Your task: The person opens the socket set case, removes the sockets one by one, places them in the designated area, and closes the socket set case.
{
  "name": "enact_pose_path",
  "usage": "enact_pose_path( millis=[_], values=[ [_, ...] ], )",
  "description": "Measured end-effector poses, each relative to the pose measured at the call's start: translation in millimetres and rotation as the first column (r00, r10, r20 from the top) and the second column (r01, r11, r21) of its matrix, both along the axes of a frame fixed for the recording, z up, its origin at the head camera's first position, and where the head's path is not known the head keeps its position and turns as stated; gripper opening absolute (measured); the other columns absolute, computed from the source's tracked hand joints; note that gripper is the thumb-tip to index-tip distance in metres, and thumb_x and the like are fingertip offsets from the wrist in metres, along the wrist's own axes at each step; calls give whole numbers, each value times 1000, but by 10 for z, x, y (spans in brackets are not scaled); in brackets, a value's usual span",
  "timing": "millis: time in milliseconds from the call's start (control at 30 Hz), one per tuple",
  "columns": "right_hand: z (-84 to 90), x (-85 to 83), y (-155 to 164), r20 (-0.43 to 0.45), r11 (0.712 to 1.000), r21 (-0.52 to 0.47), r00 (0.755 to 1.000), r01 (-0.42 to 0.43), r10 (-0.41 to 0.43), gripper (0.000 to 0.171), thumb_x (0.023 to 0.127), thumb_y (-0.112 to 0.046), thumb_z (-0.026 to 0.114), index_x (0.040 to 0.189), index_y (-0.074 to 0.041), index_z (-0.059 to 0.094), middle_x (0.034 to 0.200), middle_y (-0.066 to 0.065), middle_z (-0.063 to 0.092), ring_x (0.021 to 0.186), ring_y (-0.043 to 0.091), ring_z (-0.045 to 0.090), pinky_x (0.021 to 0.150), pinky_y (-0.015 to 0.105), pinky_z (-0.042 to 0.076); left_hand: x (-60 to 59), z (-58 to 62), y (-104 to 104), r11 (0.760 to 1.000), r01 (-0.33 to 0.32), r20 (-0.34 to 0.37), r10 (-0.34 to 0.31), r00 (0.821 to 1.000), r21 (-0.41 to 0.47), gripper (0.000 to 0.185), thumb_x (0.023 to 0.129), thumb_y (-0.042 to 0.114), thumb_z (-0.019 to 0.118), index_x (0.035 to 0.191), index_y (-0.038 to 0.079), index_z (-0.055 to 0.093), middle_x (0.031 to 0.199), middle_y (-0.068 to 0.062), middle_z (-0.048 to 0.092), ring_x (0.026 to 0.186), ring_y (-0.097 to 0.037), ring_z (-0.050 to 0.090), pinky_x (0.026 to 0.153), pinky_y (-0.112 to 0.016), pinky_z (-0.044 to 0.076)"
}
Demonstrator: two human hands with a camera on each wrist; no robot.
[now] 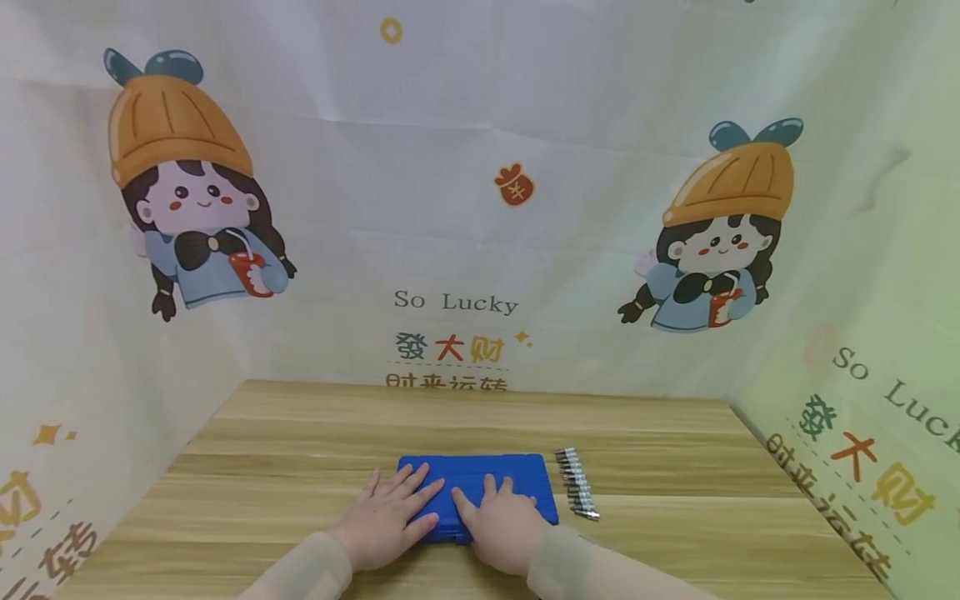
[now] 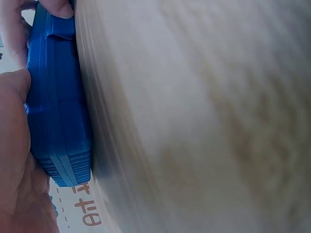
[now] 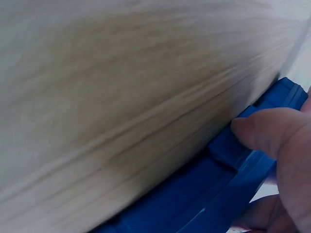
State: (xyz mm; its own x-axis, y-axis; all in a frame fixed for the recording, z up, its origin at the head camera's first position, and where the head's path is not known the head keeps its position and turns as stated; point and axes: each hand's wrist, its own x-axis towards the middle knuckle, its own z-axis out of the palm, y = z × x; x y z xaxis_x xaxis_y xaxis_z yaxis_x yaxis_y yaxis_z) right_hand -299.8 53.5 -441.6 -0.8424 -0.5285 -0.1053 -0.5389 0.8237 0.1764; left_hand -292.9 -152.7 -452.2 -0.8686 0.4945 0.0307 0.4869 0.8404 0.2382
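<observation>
Hands lie flat on a closed blue case (image 1: 480, 492) near the front edge of the wooden table (image 1: 300, 467); the left hand (image 1: 386, 521) spreads straight fingers over its left half, the right hand (image 1: 498, 521) covers the right half, and between them they hide much of the lid; in the right wrist view a thumb (image 3: 265, 131) presses the case's front latch; a row of small metal bits (image 1: 577, 483) lies just right of the case, too small to tell apart; both wrist views are blurred.
</observation>
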Motion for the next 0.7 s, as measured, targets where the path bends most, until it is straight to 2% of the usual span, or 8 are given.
enact_pose_path(
  millis=[100,267,333,467,600,700],
  values=[
    [-10,9,-18,-11,1000,15,1000,2,-2,51,98,-32,55,147,-32,40,139,21,49,120,45,51,69,59,52,3,7,-5,1000,-1,2,1,1000,8,59,101,54,33,148,19,41,156,-9,28,144,-34,20,109,-65,7],
    [-14,35,-64,-11,998,59,1000,18,-17,44,104,-25,41,148,-31,38,141,20,48,121,44,51,71,59,52,-34,-58,-31,1000,2,-1,-2,1000,10,59,101,54,33,148,20,41,156,-9,28,144,-34,20,109,-65,7],
    [-19,31,-74,-14,997,73,1000,22,-21,44,105,-24,40,148,-31,37,141,20,47,122,43,51,70,58,52,-50,-74,-37,1000,4,-6,-4,1000,10,59,101,54,32,148,20,41,156,-9,28,144,-34,20,109,-65,8],
    [-23,17,-105,-39,994,104,999,20,-16,45,105,-24,41,148,-31,37,141,19,48,121,41,52,68,56,54,-54,-31,-52,1000,15,-13,-14,1000,19,58,101,52,34,147,18,42,155,-11,30,143,-36,22,107,-67,11],
    [-14,11,-149,-46,991,122,998,47,-42,45,104,-23,43,148,-32,37,141,17,48,122,39,53,67,55,54,-88,-11,-70,999,23,7,-23,1000,24,58,101,52,35,148,18,42,155,-11,30,142,-37,23,106,-68,12],
    [-22,9,-167,-30,989,123,997,79,-76,47,103,-24,45,148,-33,36,143,16,47,124,37,51,69,54,54,-123,-13,-74,1000,20,50,-21,999,24,60,100,54,34,149,20,39,157,-9,27,144,-35,19,108,-66,11]
  ],
)
